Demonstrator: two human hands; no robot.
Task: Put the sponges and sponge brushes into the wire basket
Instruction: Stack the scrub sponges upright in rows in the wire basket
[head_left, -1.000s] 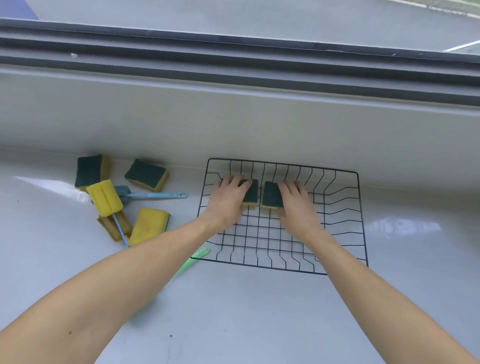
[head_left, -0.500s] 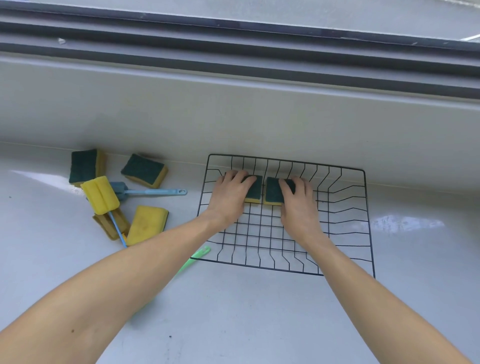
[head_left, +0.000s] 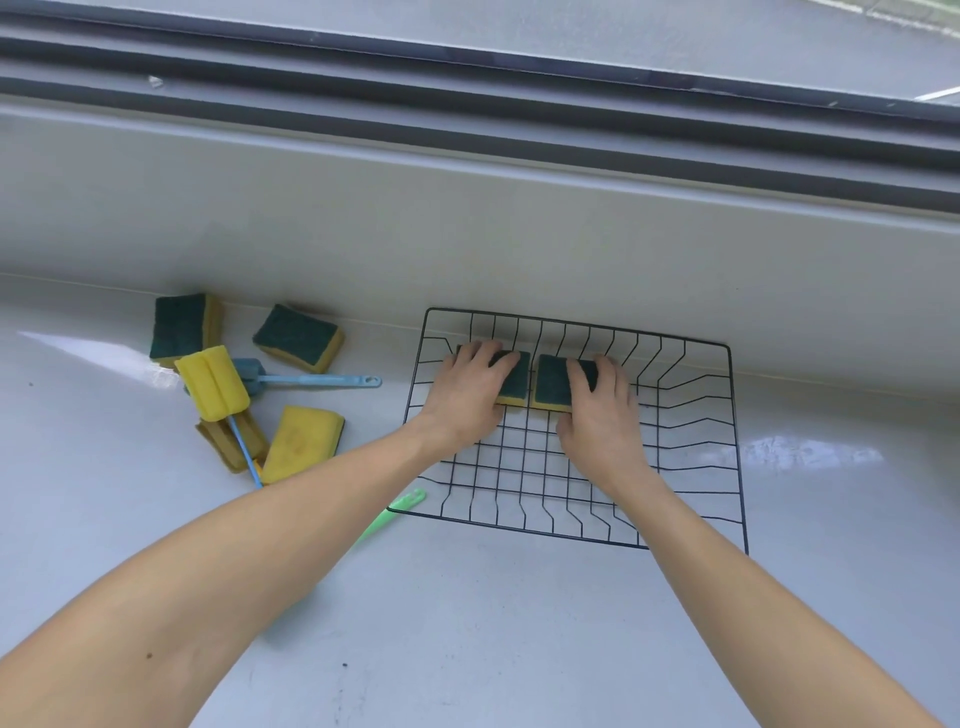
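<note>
My left hand (head_left: 467, 395) lies over one green-topped sponge (head_left: 515, 382) at the far side of the wire basket (head_left: 691, 431), fingers curved over its top in a loose grip. My right hand (head_left: 602, 410) does the same on the second sponge (head_left: 553, 384), fingers draped over its far edge. The two sponges sit side by side, nearly touching, on the basket floor near the back wall.

Compared with a second ago, little has moved: both hands were already on these sponges, and they have only nudged the pair slightly and squared them up. I read that as the placing step being finished, with the release still to come.

Outward from the basket, the rest waits on the desk (head_left: 467, 623) to my left. Two green-topped sponges (head_left: 179, 325) (head_left: 298, 338) lie near the wall, and a yellow-side-up sponge (head_left: 301, 441) lies closer to me. A yellow sponge brush (head_left: 210, 382) lies across a blue-handled brush (head_left: 311, 381), with another brownish pad (head_left: 228, 441) beneath it. A green handle (head_left: 400, 506) pokes out beside the basket's near left corner, mostly hidden by my forearm.

So I judge two pieces are in and most of the work remains; next I should let go and reach left.
</note>
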